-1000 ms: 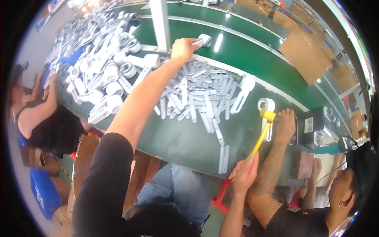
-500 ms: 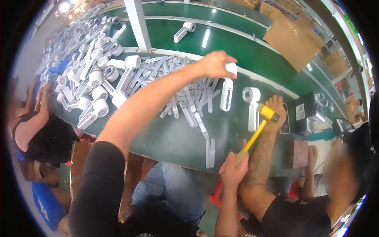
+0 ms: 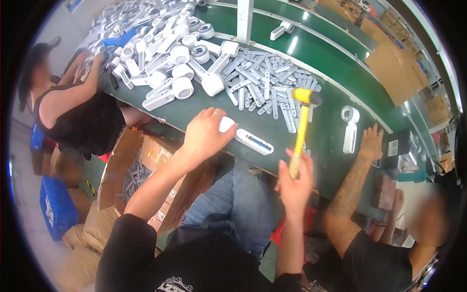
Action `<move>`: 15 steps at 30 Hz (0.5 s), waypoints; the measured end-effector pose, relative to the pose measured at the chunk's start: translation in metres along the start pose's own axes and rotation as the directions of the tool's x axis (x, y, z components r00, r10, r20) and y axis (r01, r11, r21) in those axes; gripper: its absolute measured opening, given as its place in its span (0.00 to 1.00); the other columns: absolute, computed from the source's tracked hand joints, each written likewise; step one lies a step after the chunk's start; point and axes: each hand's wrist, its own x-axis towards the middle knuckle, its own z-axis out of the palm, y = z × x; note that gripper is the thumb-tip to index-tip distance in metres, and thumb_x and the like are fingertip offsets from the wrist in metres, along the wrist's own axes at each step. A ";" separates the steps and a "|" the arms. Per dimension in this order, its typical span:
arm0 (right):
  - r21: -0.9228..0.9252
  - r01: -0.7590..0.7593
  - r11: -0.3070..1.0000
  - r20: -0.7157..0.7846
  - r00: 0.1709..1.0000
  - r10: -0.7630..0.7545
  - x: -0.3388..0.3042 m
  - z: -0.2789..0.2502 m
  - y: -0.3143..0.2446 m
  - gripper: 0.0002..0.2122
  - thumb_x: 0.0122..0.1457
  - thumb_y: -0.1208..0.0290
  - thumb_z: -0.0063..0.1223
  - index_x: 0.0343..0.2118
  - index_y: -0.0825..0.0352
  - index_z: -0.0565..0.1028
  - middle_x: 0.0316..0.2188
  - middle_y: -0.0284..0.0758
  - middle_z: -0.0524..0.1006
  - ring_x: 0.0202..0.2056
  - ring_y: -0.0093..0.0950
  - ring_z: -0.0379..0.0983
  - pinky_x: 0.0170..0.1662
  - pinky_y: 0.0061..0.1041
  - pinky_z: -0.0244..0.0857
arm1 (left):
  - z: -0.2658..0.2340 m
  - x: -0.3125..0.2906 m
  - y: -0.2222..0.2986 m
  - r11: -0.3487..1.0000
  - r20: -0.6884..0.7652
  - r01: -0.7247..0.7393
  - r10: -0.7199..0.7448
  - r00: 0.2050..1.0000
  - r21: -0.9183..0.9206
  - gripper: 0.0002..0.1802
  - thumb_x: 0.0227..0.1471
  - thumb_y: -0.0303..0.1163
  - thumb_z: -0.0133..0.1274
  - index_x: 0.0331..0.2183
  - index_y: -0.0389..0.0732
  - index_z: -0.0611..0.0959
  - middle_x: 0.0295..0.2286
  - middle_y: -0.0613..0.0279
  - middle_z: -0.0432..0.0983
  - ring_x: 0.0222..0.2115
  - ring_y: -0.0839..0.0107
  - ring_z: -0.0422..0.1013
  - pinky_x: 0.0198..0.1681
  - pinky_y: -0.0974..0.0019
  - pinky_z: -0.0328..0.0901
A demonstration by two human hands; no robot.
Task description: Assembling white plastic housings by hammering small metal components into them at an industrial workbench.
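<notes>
My left hand [image 3: 206, 136] is closed around the round head of a white handheld fan [image 3: 254, 141] at the table's near edge. The fan's slotted handle points to the right, with a dark line in its slot. In my right hand [image 3: 296, 182] is a mallet [image 3: 302, 129] with a yellow head and handle, held upright with its head raised right of the fan. Grey plastic strips [image 3: 265, 80] lie in a loose heap beyond the fan. To the left of them, white handheld fans [image 3: 182, 88] are piled up.
Another fan [image 3: 349, 129] lies at the right, by a co-worker's hand [image 3: 372, 143]. One more fan [image 3: 282, 30] is on the green conveyor [image 3: 321, 36]. A second co-worker [image 3: 80, 107] reaches into the pile at left. Below the table, an open carton [image 3: 113, 187] contains grey strips.
My left hand has brought the fan from the table's far side back toward the near edge, turning its handle to the right. The mallet stands more upright, and the view has shifted left.
</notes>
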 end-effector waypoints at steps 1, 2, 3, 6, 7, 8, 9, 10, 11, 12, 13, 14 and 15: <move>-0.018 0.050 0.999 0.009 0.999 -0.050 0.004 0.014 0.003 0.12 0.66 0.80 0.60 0.52 0.71 0.79 0.51 0.32 0.74 0.19 0.16 0.70 0.19 0.18 0.65 | 0.007 -0.001 -0.009 0.970 -0.167 -0.222 0.235 0.957 0.094 0.19 0.51 0.38 0.69 0.42 0.37 0.86 0.43 0.48 0.82 0.48 0.47 0.78 0.53 0.50 0.71; -0.024 0.055 0.998 0.013 0.998 -0.055 0.007 0.024 0.004 0.12 0.66 0.80 0.60 0.52 0.71 0.79 0.51 0.32 0.74 0.19 0.16 0.70 0.19 0.18 0.65 | 0.008 0.000 -0.017 0.886 -0.304 -0.405 0.459 0.835 0.224 0.19 0.50 0.37 0.70 0.42 0.39 0.87 0.44 0.50 0.82 0.51 0.48 0.76 0.57 0.49 0.69; 0.024 0.018 1.000 0.010 1.000 -0.018 0.009 0.030 0.005 0.12 0.66 0.80 0.60 0.52 0.71 0.79 0.49 0.31 0.75 0.19 0.15 0.70 0.18 0.18 0.64 | 0.005 -0.001 -0.016 0.856 -0.276 -0.500 0.515 0.811 0.130 0.20 0.49 0.36 0.71 0.43 0.40 0.87 0.46 0.52 0.82 0.53 0.49 0.74 0.59 0.49 0.68; 0.055 -0.078 0.995 0.011 0.997 0.078 0.014 0.039 0.017 0.11 0.65 0.79 0.62 0.50 0.70 0.82 0.46 0.33 0.78 0.28 0.19 0.76 0.27 0.21 0.71 | 0.002 -0.002 -0.004 0.742 -0.226 -0.670 0.648 0.727 -0.029 0.24 0.44 0.32 0.74 0.46 0.43 0.87 0.47 0.55 0.82 0.53 0.51 0.74 0.60 0.50 0.67; -0.010 -0.020 1.000 0.005 1.000 0.020 0.017 0.041 0.028 0.10 0.64 0.79 0.62 0.48 0.70 0.82 0.45 0.34 0.79 0.32 0.23 0.78 0.34 0.24 0.73 | 0.007 0.000 -0.001 0.721 -0.160 -0.688 0.672 0.723 -0.081 0.25 0.44 0.32 0.73 0.47 0.43 0.87 0.46 0.57 0.82 0.52 0.53 0.75 0.60 0.50 0.67; -0.076 0.038 0.996 0.003 0.999 -0.038 0.019 0.042 0.036 0.09 0.63 0.79 0.62 0.46 0.71 0.83 0.43 0.36 0.81 0.36 0.26 0.80 0.41 0.26 0.75 | 0.012 0.002 0.000 0.699 -0.094 -0.702 0.696 0.711 -0.134 0.25 0.44 0.32 0.73 0.47 0.44 0.87 0.45 0.58 0.83 0.50 0.54 0.76 0.60 0.51 0.67; -0.111 0.054 0.992 0.003 0.999 -0.054 0.018 0.046 0.030 0.08 0.62 0.80 0.63 0.44 0.71 0.84 0.43 0.39 0.83 0.44 0.32 0.81 0.50 0.30 0.73 | 0.015 0.003 -0.003 0.717 -0.066 -0.687 0.685 0.726 -0.121 0.23 0.44 0.32 0.72 0.46 0.45 0.88 0.40 0.63 0.84 0.46 0.58 0.78 0.58 0.53 0.68; -0.119 0.054 0.991 0.005 0.999 -0.054 0.019 0.046 0.026 0.08 0.62 0.80 0.63 0.44 0.71 0.84 0.43 0.39 0.83 0.44 0.32 0.81 0.50 0.30 0.73 | 0.016 0.003 -0.006 0.717 -0.070 -0.685 0.682 0.727 -0.126 0.23 0.44 0.32 0.72 0.46 0.45 0.88 0.40 0.63 0.84 0.46 0.58 0.78 0.58 0.53 0.68; -0.175 0.136 0.975 0.037 0.991 -0.132 0.020 0.045 0.024 0.09 0.62 0.80 0.63 0.44 0.71 0.84 0.43 0.40 0.83 0.43 0.33 0.82 0.50 0.29 0.73 | 0.017 0.002 -0.008 0.727 -0.045 -0.675 0.676 0.736 -0.124 0.22 0.44 0.32 0.72 0.45 0.46 0.89 0.39 0.64 0.84 0.44 0.60 0.78 0.57 0.54 0.69; -0.227 0.215 0.950 0.070 0.977 -0.204 0.020 0.044 0.022 0.09 0.62 0.80 0.63 0.45 0.70 0.84 0.43 0.40 0.83 0.43 0.34 0.82 0.49 0.29 0.74 | 0.017 0.002 -0.009 0.734 -0.016 -0.667 0.671 0.741 -0.124 0.20 0.45 0.32 0.72 0.44 0.47 0.90 0.37 0.65 0.85 0.42 0.61 0.79 0.55 0.56 0.69; -0.233 0.211 0.949 0.070 0.977 -0.200 0.019 0.043 0.021 0.09 0.62 0.80 0.63 0.45 0.70 0.84 0.43 0.40 0.83 0.43 0.34 0.82 0.49 0.29 0.74 | 0.017 0.002 -0.010 0.735 -0.015 -0.665 0.670 0.742 -0.131 0.20 0.45 0.32 0.72 0.44 0.47 0.90 0.37 0.65 0.85 0.42 0.61 0.79 0.55 0.56 0.69; -0.244 0.225 0.943 0.078 0.974 -0.212 0.018 0.043 0.019 0.10 0.62 0.79 0.63 0.45 0.70 0.83 0.43 0.41 0.83 0.43 0.35 0.82 0.48 0.30 0.74 | 0.017 0.002 -0.010 0.718 -0.056 -0.681 0.681 0.730 -0.140 0.18 0.45 0.32 0.72 0.42 0.47 0.90 0.37 0.66 0.85 0.41 0.63 0.79 0.54 0.57 0.69; -0.254 0.240 0.937 0.089 0.970 -0.225 0.019 0.042 0.019 0.10 0.62 0.79 0.63 0.46 0.70 0.83 0.42 0.42 0.83 0.43 0.36 0.83 0.47 0.30 0.74 | 0.018 0.004 -0.010 0.702 -0.098 -0.697 0.690 0.717 -0.145 0.15 0.46 0.32 0.71 0.40 0.48 0.91 0.36 0.68 0.85 0.41 0.64 0.79 0.53 0.58 0.69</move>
